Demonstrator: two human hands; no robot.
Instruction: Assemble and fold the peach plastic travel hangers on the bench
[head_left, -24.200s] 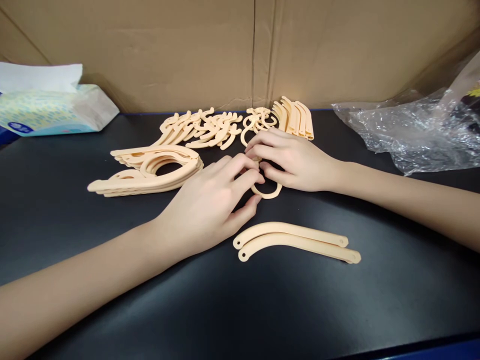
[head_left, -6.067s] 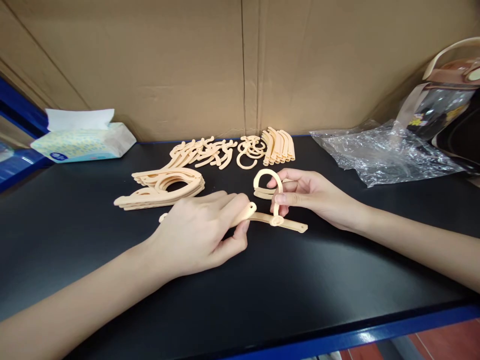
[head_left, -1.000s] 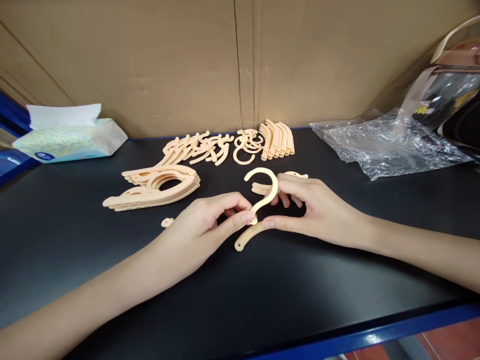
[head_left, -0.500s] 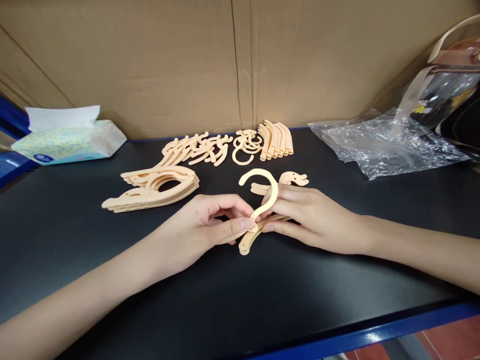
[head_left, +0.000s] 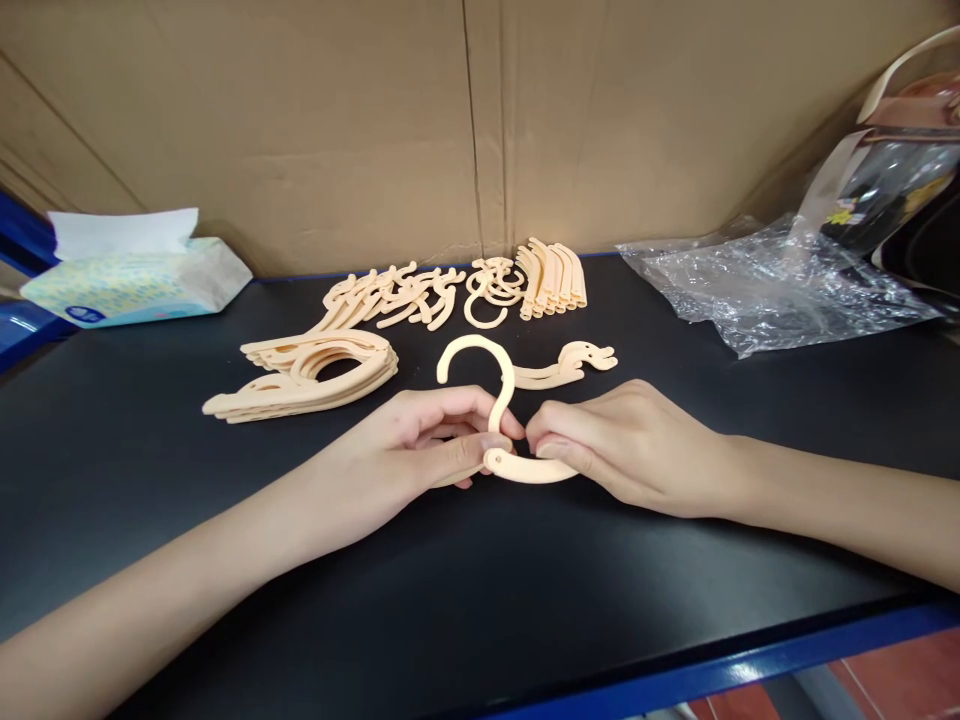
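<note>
Both hands meet at the middle of the black table top (head_left: pixel 525 580) over a peach plastic hanger assembly. My left hand (head_left: pixel 420 450) pinches the joint where the curved hook (head_left: pixel 480 365) meets the arms. The fingers of my right hand (head_left: pixel 622 445) are closed on a curved hanger arm (head_left: pixel 529 470). The hook stands upright above the fingers. Just behind the hands a loose curved piece with holes (head_left: pixel 574 362) lies flat on the table.
A stack of assembled hangers (head_left: pixel 307 375) lies to the left. Rows of loose hooks (head_left: pixel 397 292), rings (head_left: pixel 491 290) and arms (head_left: pixel 553 275) sit by the cardboard wall. A tissue pack (head_left: pixel 131 280) is far left, crumpled clear plastic (head_left: pixel 765 290) far right.
The hook has swung from leaning right to standing upright and moved left. My right hand has curled tighter on the arm, which has turned to lie crosswise between the hands.
</note>
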